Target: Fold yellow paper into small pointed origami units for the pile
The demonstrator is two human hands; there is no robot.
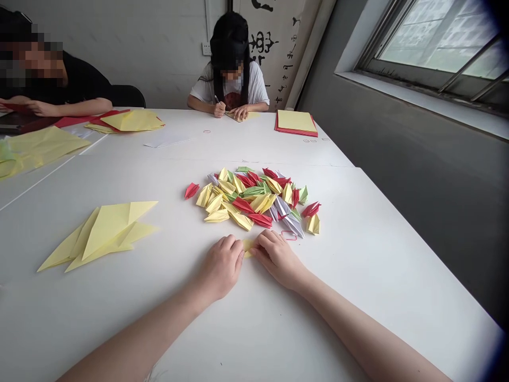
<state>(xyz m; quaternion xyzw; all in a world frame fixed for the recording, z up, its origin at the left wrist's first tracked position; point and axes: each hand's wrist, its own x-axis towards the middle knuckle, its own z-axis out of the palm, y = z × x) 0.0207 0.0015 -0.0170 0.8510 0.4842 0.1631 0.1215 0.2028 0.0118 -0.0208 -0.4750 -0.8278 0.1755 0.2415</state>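
Between my two hands lies a small piece of yellow paper (248, 248), mostly covered by my fingers. My left hand (223, 265) is closed on its left side, knuckles up. From the right, my right hand (278, 259) grips it with the fingers curled and the thumb at the near edge. Just beyond my hands is a heap of folded paper pieces (248, 196) in yellow, red, green and pale purple. Off to the left, several larger folded yellow sheets (105, 231) overlap on the white table (246, 334).
Across the table, a person in a white shirt (230, 90) holds a pen over yellow paper. Another person in black (79, 85) sits far left behind yellow and red sheets (131, 121). A square stack of yellow and red paper (296, 122) lies at the back right.
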